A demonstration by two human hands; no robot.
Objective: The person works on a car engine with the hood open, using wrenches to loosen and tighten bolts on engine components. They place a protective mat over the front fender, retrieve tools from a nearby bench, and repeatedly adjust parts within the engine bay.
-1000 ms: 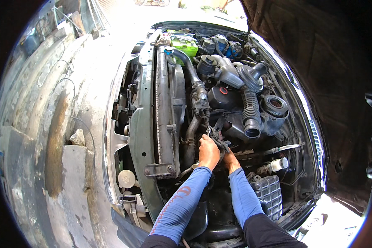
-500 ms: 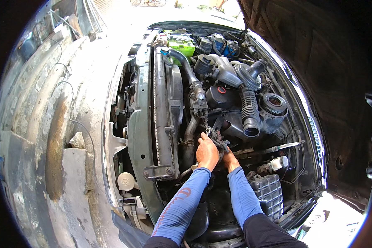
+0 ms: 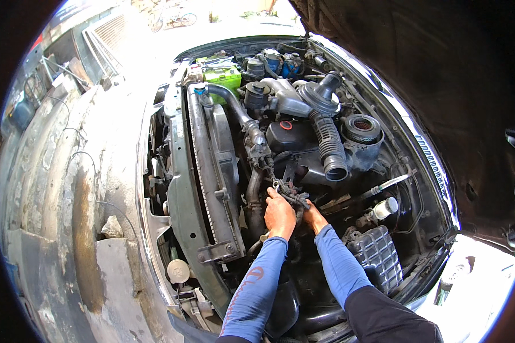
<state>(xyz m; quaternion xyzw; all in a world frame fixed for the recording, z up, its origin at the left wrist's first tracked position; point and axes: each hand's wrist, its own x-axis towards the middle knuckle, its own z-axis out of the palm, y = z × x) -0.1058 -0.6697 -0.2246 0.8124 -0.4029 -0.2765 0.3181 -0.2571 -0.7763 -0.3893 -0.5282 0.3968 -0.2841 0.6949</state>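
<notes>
The left hand (image 3: 280, 215) is wrapped around what looks like a ring-ended spanner (image 3: 276, 186), ring at twelve o'clock; at three, the right hand (image 3: 315, 218) reaches among dark hoses (image 3: 296, 198), its grip hidden from me. Close two-handed work, I judge; the next move calls for steadiness.

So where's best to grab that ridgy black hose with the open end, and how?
I'd grip the ridgy hose around its ridges, just behind the open end, coming from the near side. That end looks unattached and faces this way, while the far end joins a round grey cover, and the ridges should limit slipping.
</notes>
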